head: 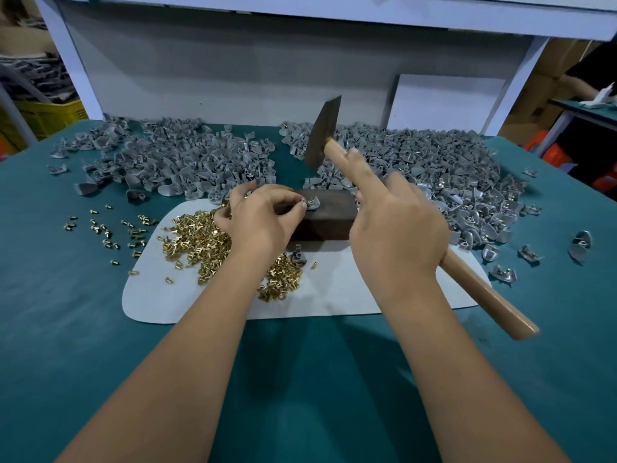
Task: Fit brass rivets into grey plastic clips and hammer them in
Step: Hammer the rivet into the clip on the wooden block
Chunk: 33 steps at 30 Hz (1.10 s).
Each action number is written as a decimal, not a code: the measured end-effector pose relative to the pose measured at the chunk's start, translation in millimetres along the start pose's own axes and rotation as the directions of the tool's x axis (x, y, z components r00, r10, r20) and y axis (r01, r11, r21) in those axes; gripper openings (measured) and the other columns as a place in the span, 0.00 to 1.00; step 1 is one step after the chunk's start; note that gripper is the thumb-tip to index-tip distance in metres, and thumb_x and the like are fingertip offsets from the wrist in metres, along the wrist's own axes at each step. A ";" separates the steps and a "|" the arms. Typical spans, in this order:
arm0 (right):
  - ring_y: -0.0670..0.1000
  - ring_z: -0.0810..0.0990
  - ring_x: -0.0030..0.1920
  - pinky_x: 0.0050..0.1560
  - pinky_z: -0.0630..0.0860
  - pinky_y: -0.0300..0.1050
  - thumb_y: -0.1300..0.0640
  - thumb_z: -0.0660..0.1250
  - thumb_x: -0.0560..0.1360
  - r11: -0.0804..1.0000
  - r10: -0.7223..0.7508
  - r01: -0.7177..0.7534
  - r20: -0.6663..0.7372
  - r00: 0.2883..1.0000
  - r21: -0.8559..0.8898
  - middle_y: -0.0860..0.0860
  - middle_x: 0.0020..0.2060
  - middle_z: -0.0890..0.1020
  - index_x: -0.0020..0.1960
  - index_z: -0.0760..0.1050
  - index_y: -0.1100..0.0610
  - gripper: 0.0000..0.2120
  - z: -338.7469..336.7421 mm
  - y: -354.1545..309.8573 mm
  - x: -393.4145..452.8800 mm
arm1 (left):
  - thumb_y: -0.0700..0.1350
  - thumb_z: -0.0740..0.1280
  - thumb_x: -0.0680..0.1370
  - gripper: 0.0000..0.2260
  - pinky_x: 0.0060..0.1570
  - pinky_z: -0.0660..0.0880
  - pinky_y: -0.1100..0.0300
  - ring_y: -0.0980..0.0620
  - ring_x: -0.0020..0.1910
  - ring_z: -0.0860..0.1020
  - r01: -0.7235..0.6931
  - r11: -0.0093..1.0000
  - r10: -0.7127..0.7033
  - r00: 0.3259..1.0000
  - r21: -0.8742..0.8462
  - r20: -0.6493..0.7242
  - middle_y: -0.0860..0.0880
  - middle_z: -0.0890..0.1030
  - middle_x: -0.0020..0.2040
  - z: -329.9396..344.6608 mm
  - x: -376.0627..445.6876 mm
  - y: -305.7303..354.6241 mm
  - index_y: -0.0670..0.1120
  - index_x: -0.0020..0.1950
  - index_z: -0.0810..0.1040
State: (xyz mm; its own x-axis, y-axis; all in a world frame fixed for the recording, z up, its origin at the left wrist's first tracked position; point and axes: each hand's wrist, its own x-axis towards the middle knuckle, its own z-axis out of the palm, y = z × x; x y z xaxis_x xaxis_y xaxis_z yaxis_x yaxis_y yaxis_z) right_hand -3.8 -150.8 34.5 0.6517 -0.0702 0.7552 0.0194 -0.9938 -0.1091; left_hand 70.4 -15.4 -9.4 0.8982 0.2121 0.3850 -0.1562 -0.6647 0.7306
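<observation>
My left hand [258, 217] pinches a grey plastic clip [312, 203] with a brass rivet in it, holding it on top of a dark block [329, 217]. My right hand [397, 228] grips the wooden handle of a hammer [322, 135], index finger stretched along the handle. The hammer head is raised above and behind the block. A heap of brass rivets [197, 240] lies on a white mat [337, 292] under my left wrist. One loose clip [298, 257] sits on the mat in front of the block.
Big piles of grey clips lie at the back left [187, 158] and back right [444, 168] of the teal table [300, 379]. Stray rivets [113, 228] are scattered left of the mat. A white board [444, 101] leans against the back wall.
</observation>
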 end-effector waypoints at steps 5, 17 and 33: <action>0.55 0.74 0.38 0.32 0.57 0.43 0.58 0.64 0.76 0.999 -0.006 0.016 0.204 0.979 -0.046 0.51 0.44 0.79 0.72 0.64 0.39 0.28 1.8 2.0 5.5 | 0.54 0.73 0.74 0.05 0.64 0.51 0.47 0.55 0.70 0.60 0.015 0.999 -0.013 0.999 -0.043 0.040 0.68 0.76 0.47 -2.6 0.8 -0.2 0.63 0.40 0.79; 0.57 0.77 0.40 0.37 0.70 0.48 0.56 0.63 0.75 0.797 0.231 -0.459 0.503 0.832 0.393 0.50 0.41 0.81 0.54 0.76 0.51 0.08 20.0 17.1 26.2 | 0.55 0.70 0.75 0.07 0.63 0.52 0.47 0.57 0.69 0.58 -0.025 0.999 0.030 0.991 -0.041 0.134 0.69 0.75 0.51 -7.8 1.6 -1.1 0.62 0.37 0.77; 0.59 0.83 0.42 0.45 0.78 0.59 0.66 0.75 0.62 0.551 0.230 -0.678 0.693 0.683 0.486 0.51 0.40 0.84 0.38 0.74 0.51 0.15 54.1 6.9 53.0 | 0.55 0.72 0.74 0.03 0.67 0.52 0.49 0.55 0.71 0.57 -0.048 0.991 0.076 0.968 -0.122 0.241 0.66 0.76 0.55 -12.4 2.0 -1.0 0.64 0.42 0.80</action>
State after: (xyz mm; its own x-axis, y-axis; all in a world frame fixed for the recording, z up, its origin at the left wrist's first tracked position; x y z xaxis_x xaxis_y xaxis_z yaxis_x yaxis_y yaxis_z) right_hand 71.9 -156.7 38.7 0.9752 -0.2170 0.0433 -0.0627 -0.4586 -0.8864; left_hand 67.3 -5.4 -2.4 0.9561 -0.0179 0.2924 -0.2478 -0.5817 0.7747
